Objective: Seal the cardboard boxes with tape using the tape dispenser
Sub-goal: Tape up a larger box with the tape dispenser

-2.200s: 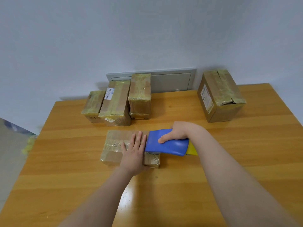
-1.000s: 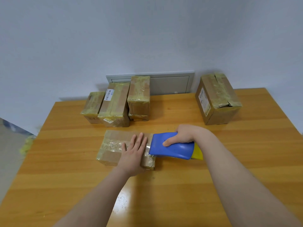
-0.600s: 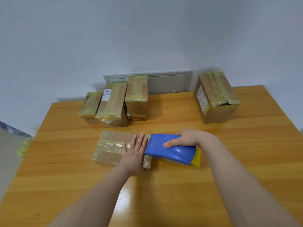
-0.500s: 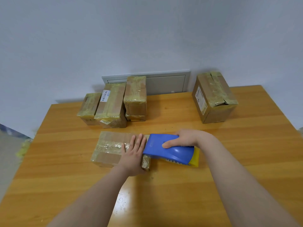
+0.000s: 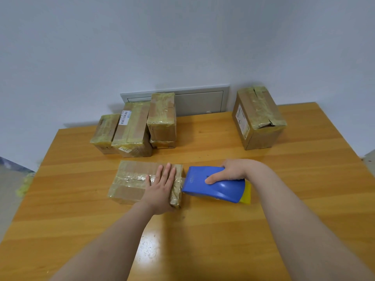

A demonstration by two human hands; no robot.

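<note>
Centre box lies mid-table, with the left hand flat on its right end. The dispenser sits just beside that end, under the right hand. Boxes are grouped side by side at rear left. A lone box stands at rear right, well apart. The wall panel is behind the group.

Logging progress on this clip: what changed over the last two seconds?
The tape dispenser, gripped by the right hand, has slid rightwards off the right end of the near box, with a short strip of tape bridging the gap. The left hand stays flat on that box; the other boxes have not moved.
</note>
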